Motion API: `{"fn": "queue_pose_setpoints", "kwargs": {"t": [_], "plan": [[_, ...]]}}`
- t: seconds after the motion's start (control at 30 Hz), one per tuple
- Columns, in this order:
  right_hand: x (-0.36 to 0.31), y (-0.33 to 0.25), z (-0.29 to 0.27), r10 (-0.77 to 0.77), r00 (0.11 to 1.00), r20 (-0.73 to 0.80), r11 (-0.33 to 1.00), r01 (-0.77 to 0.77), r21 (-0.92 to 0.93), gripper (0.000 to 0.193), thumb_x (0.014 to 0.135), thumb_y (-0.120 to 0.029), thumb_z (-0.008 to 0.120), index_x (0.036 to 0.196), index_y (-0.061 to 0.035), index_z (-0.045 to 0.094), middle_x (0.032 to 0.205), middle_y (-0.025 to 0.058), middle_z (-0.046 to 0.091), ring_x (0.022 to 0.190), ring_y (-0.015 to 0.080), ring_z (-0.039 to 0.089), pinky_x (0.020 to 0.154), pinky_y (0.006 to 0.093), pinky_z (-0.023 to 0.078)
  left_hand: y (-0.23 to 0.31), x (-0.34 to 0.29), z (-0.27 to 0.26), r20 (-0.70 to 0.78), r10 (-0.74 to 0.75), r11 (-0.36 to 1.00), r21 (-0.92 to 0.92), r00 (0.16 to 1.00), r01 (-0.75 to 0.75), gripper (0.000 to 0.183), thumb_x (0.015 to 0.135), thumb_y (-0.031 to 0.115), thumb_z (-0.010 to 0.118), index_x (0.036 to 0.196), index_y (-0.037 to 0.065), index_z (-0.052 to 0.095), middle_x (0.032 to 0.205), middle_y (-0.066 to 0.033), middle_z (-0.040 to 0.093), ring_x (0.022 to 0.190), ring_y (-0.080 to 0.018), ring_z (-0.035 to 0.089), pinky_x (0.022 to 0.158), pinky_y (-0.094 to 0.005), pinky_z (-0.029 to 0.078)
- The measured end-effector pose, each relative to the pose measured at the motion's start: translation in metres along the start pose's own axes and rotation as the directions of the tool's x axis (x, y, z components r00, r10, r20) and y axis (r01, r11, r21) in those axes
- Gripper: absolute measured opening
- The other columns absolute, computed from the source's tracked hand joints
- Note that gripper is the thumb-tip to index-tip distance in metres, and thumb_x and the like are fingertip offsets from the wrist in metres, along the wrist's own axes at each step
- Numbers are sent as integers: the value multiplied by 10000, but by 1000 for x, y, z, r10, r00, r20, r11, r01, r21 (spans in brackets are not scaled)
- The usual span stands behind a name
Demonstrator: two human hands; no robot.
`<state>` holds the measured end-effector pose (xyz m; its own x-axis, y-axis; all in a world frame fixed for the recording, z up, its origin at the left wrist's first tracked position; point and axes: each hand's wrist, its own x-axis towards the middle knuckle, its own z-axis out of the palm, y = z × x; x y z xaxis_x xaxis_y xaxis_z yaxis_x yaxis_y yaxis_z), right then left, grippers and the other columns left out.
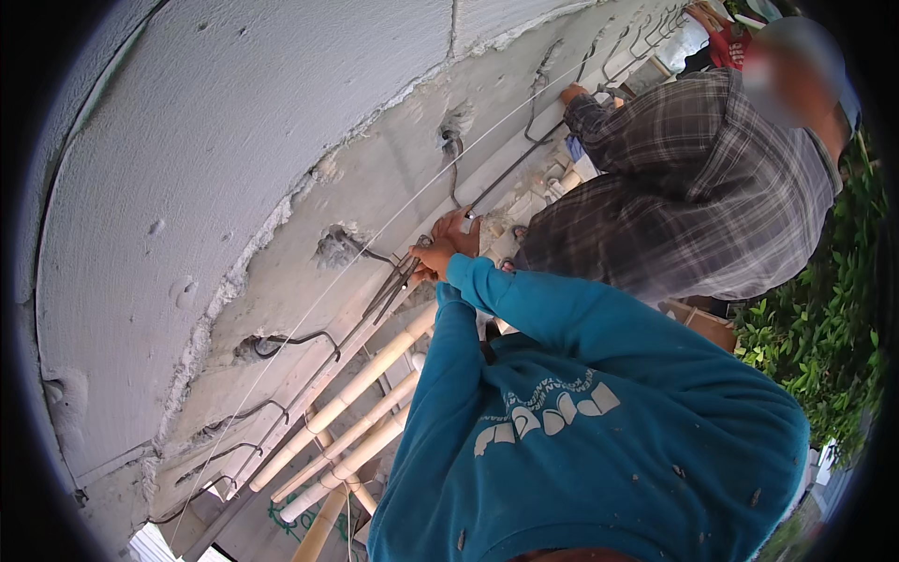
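My right hand (436,254), at the end of the upper teal sleeve, is closed around thin dark metal by the concrete wall. My left hand (424,274) sits just under it, fingers curled; what they hold is partly hidden. Several dark steel rods (382,292) run down-left from my hands, close together along the wall's lower ledge. A bent steel bar (370,251) comes out of a chipped hole in the wall and reaches toward these rods. Right beyond my hands is a reddish-brown shape (457,228) that I cannot make out clearly.
More bent bars (304,339) stick out along the concrete wall (225,159). A taut white string (403,208) crosses in front of them. Bamboo poles (351,393) stand below my arms. A co-worker in a plaid shirt (693,187) bends close on the right, with leafy plants (815,347) behind.
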<state>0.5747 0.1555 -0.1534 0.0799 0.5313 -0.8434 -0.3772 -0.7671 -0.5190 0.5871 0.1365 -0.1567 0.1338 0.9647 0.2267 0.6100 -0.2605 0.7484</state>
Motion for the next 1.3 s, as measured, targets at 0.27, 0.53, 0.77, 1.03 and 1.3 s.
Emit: {"fn": "queue_pose_setpoints", "kwargs": {"t": [0.27,0.53,0.77,1.03,1.3], "plan": [[-3,4,13,-134,983,-127,959,97,-265,360,888,-309,656,968,27,554,804,175,637,666,277,647,479,361,458,-3,10,23,-69,98,992,-76,993,-103,258,714,180,767,966,153,722,989,-86,690,1002,-289,612,937,-390,429],[-38,18,32,-677,736,-8,709,649,-274,278,867,-254,639,943,-19,512,796,172,628,752,321,641,679,430,480,-8,6,25,-62,132,986,-93,989,-138,332,689,159,777,1016,157,719,961,-88,695,981,-292,619,930,-415,432],[-60,-12,30,-757,592,-276,586,803,111,263,955,-276,577,987,-30,487,819,89,635,706,143,610,638,281,476,-10,3,22,-9,135,989,-59,991,-135,322,740,188,733,1061,202,706,1050,-68,667,1035,-269,590,956,-396,399],[-169,-60,-29,-616,785,-68,762,616,202,287,984,-344,505,991,-58,529,816,74,642,600,65,544,489,203,428,-18,5,27,-58,128,985,-105,990,-134,295,722,147,741,1011,201,716,1035,-40,644,994,-267,584,914,-396,421],[-281,-14,-99,-250,920,303,951,174,257,331,948,-206,574,1207,-63,426,988,138,641,640,95,578,439,181,446,0,6,33,-132,93,995,-35,987,-98,276,700,128,749,960,214,724,1000,-16,613,964,-245,567,868,-393,424]]}}
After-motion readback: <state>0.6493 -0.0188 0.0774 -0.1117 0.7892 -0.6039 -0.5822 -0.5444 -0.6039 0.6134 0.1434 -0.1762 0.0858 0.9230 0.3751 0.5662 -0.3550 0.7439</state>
